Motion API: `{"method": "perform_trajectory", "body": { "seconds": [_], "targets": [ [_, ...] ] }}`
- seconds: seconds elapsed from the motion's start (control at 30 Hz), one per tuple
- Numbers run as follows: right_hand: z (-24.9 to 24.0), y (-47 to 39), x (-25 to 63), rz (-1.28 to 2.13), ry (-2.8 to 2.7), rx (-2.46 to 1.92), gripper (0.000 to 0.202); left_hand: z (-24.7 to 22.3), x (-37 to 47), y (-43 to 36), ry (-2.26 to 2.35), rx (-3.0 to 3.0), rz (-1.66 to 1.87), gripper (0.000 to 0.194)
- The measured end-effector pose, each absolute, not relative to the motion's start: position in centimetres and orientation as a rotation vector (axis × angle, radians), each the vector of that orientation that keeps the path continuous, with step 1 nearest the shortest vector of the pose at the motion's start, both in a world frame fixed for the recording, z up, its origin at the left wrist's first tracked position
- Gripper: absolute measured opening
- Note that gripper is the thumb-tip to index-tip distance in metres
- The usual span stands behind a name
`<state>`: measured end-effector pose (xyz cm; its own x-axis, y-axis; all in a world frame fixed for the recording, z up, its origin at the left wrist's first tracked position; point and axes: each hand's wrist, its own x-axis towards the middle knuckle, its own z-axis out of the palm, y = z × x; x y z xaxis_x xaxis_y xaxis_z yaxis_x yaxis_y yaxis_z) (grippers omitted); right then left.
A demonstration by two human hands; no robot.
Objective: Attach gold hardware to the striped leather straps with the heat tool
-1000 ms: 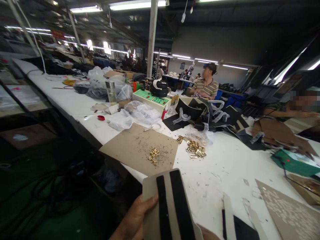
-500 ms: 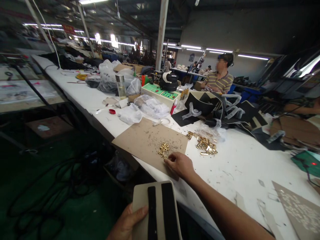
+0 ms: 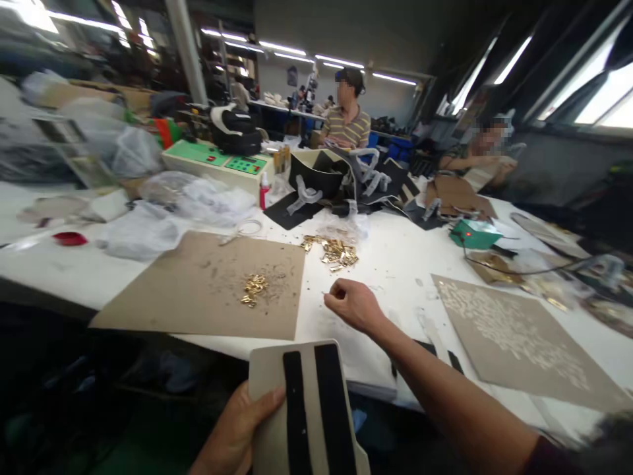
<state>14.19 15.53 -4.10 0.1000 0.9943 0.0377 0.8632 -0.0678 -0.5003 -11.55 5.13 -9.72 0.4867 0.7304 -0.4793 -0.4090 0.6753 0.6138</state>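
Observation:
My left hand (image 3: pixel 242 422) grips a flat beige panel (image 3: pixel 309 396) with two black strips along it, thumb on top, at the front edge of the table. My right hand (image 3: pixel 353 305) hovers over the white tabletop, fingers curled in a pinch; whatever is between them is too small or hidden to name. Left of it, a brown board (image 3: pixel 198 290) carries a small heap of gold metal rings (image 3: pixel 254 288) among dark specks. Beyond my right hand lies a pile of gold rectangular metal pieces (image 3: pixel 339 253).
On the right, another brown board (image 3: pixel 494 349) bears many small pale pieces. A green box (image 3: pixel 475 234) with a red light stands behind it. Plastic bags (image 3: pixel 198 198), a green-topped machine (image 3: pixel 217 165) and black panels (image 3: pixel 321 175) line the back. Two people sit beyond.
The view has swung right. My right hand has left the gold rings and moved right, off the brown board. My left hand still holds the panel.

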Motion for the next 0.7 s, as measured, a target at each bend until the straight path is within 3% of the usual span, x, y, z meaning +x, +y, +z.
{"method": "perform_trajectory", "body": {
  "seconds": [0.23,0.7],
  "targets": [
    [-3.8,2.6,29.0,0.289,-1.479,-2.337,0.02,-8.2,-3.7,10.2,0.709,0.699,0.54,0.053],
    [-6.1,0.9,29.0,0.124,-1.962,-2.319,0.012,-8.3,1.8,10.2,0.758,0.932,0.571,0.048]
  ]
}}
